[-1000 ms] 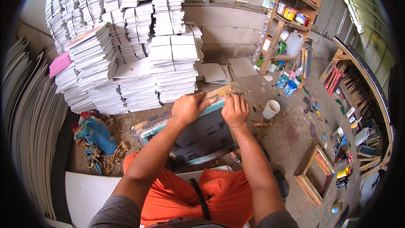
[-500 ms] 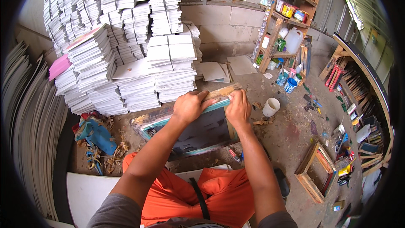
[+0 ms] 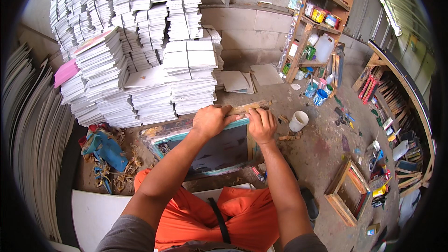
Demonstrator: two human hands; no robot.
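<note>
A wooden screen-printing frame (image 3: 223, 145) with dark mesh and a teal-edged border stands tilted in front of my knees. My left hand (image 3: 211, 120) is closed over the middle of its upper rail, thumb pointing right. Close beside it, my right hand (image 3: 262, 126) has its fingers curled over the same rail near the right corner. Between the hands, the fingertips almost meet; whether they pinch anything small there is hidden. A rough wooden bar (image 3: 249, 106) shows just beyond the rail, and I cannot tell whether it belongs to this frame or another behind it.
Strapped white stacks (image 3: 191, 58) rise behind the frame. A blue crumpled bag (image 3: 107, 149) and scraps lie at left. To the right are a white bucket (image 3: 298, 121), an empty wooden frame (image 3: 346, 191), a paint shelf (image 3: 317, 23) and a low rack (image 3: 406, 102).
My right hand has shifted slightly left and toward me along the upper rail, its fingers now more curled. My left hand keeps nearly the same place on the frame.
</note>
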